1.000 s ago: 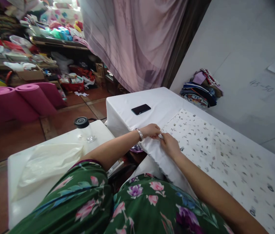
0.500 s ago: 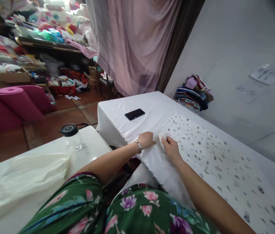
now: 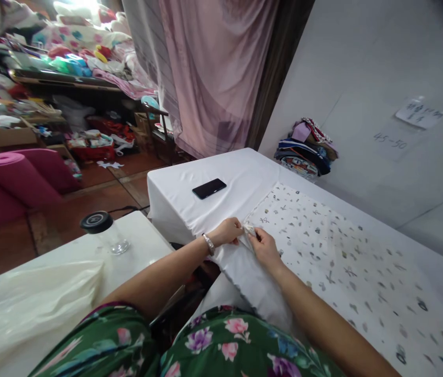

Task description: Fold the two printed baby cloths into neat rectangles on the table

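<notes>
A white cloth printed with small dark figures (image 3: 331, 251) lies flat on the white-covered table (image 3: 241, 173). My left hand (image 3: 227, 232), a bracelet on its wrist, and my right hand (image 3: 264, 247) meet at the cloth's near left corner. Both hands are closed in a pinch on that corner and on the white fabric edge that hangs over the table's front. A black phone (image 3: 209, 188) rests on the table beyond my hands.
To the left a white side table (image 3: 135, 246) carries a clear jar with a black lid (image 3: 101, 233) and a cream plastic bag (image 3: 33, 303). Folded fabrics (image 3: 306, 146) pile up against the wall. Pink rolls (image 3: 13, 178) and cluttered shelves fill the room's left.
My left hand went from lying flat on the table to pinching the cloth corner together with my right hand. The camera view shifted slightly to the right.
</notes>
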Motion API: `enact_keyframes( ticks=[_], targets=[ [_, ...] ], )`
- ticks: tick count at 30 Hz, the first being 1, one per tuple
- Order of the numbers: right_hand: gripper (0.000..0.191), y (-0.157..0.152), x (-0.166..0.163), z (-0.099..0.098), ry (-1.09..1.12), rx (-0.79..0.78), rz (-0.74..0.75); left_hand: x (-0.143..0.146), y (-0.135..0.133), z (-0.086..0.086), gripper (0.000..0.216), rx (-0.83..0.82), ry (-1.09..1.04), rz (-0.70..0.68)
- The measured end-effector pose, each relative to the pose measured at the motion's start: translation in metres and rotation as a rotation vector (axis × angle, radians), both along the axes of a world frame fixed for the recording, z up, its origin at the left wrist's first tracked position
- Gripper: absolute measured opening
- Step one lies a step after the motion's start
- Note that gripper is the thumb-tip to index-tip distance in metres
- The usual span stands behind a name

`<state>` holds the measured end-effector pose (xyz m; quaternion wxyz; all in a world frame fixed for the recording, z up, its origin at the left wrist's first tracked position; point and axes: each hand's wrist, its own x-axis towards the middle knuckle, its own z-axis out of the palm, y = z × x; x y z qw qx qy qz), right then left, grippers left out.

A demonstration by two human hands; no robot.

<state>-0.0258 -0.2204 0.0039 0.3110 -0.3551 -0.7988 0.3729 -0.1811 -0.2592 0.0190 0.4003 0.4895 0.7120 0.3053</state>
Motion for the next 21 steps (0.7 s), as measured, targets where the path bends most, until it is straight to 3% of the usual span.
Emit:
enact_keyframes(
  ticks=[5, 9, 15, 21],
  targets=[
    [0.018, -0.006, -0.003, 0.001, -0.096, 0.204, 0.02, -0.003, -0.008, -0.007, 0.023, 0.064, -0.251, 0.045],
    [0.019, -0.01, -0.007, 0.003, -0.195, 0.302, 0.089, -0.002, -0.016, -0.012, 0.031, 0.139, -0.204, 0.028],
    [0.018, -0.01, -0.01, -0.002, -0.292, 0.36, 0.081, 0.0, -0.027, -0.011, 0.044, 0.245, -0.121, -0.045],
    [0.016, -0.023, -0.014, 0.001, -0.37, 0.449, 0.114, -0.003, -0.027, -0.016, 0.058, 0.176, -0.263, -0.038]
  ],
)
